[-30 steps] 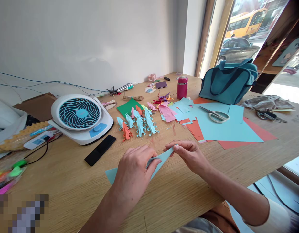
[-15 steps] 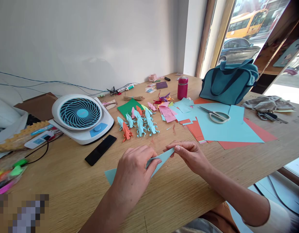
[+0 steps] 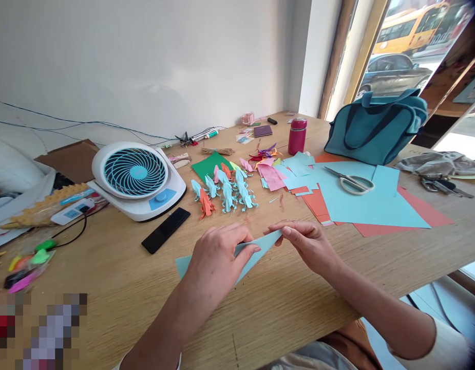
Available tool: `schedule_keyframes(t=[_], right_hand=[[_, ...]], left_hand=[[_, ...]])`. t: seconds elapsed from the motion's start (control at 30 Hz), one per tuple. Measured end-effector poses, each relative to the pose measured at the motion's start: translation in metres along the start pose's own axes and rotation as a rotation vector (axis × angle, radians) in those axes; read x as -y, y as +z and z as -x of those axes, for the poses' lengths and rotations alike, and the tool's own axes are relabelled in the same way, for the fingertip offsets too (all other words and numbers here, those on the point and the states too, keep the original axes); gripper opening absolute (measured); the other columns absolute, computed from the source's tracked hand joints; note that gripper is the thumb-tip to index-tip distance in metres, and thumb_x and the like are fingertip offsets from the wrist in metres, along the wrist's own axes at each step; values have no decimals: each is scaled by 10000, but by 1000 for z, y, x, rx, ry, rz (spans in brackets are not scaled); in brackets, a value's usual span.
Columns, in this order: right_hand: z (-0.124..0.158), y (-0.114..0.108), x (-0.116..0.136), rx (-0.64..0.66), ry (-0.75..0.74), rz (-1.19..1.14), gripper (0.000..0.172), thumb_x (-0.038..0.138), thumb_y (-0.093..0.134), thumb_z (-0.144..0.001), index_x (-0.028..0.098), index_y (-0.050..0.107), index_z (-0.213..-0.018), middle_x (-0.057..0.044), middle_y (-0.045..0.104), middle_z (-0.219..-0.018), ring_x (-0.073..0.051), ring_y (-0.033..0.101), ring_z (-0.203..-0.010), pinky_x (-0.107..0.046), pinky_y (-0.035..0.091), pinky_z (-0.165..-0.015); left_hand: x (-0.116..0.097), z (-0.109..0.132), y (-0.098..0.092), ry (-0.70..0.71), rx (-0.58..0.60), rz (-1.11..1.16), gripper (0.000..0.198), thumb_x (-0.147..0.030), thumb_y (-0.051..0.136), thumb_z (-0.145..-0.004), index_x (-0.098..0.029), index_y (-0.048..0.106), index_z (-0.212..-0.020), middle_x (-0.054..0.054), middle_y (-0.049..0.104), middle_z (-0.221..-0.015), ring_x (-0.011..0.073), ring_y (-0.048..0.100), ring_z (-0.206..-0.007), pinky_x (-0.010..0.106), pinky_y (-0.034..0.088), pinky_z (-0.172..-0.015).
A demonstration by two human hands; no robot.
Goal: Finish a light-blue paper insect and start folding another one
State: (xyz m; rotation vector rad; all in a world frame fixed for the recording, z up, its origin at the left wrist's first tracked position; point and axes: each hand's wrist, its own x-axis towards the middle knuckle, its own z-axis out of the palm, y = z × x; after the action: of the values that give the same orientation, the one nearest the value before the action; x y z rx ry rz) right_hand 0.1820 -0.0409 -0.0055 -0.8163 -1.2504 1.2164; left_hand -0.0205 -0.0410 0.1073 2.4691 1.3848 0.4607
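A folded sheet of light blue paper [image 3: 256, 252] is held between both hands above the table's front part. My left hand [image 3: 222, 257] wraps round its middle, thumb on the near side, and hides part of it; one end sticks out to the left. With thumb and fingers my right hand [image 3: 308, 241] pinches the narrow right tip. Beyond the hands stand several folded light blue paper insects [image 3: 227, 192] and an orange one [image 3: 206, 203] in a group. Scissors [image 3: 353, 182] with pale handles lie on a large light blue sheet [image 3: 379, 210] to the right.
A white fan [image 3: 139, 174] and a black phone [image 3: 166, 230] are at the left. Farther back are a green sheet [image 3: 204, 164], pink paper scraps [image 3: 271, 176] and a magenta bottle [image 3: 298, 136]. A teal bag [image 3: 372, 128] and keys [image 3: 445, 186] lie at the right.
The whole view has shifted slightly, so most things appear farther right. Both hands keep their grip on the folded paper, with hardly any change in its shape.
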Motion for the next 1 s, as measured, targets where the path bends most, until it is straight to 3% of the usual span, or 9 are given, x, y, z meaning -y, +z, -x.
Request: schedule_keyframes(t=[0.2,0.53,1.0], right_hand=[[1,-1,-3,-44,44,0,248,405,672,-873,250,784,-1031,-32,716,-728,-173,627,-759,-294,479,-728],[-3,4,4,-157,179,-73,314,484,718,-803,201,804,-907,-36,679,-637,-151,581,-654,-283,469,-655],[-1,4,2,-141,113,-37,282,463,713,-820,225,800,-944,-36,711,-650,-154,628,-668,-280,501,-674]], left_hand=[[1,-4,-1,-79,52,38,151,-286,656,-846,-206,669,-719,-19,713,-788,156,610,-709,266,378,-610],[10,-8,-3,-58,79,37,90,-263,658,-838,-204,685,-775,-11,723,-830,169,635,-778,263,408,-644],[13,-10,-6,-79,64,50,119,-274,664,-816,-213,720,-729,-7,728,-770,164,632,-710,255,405,-602]])
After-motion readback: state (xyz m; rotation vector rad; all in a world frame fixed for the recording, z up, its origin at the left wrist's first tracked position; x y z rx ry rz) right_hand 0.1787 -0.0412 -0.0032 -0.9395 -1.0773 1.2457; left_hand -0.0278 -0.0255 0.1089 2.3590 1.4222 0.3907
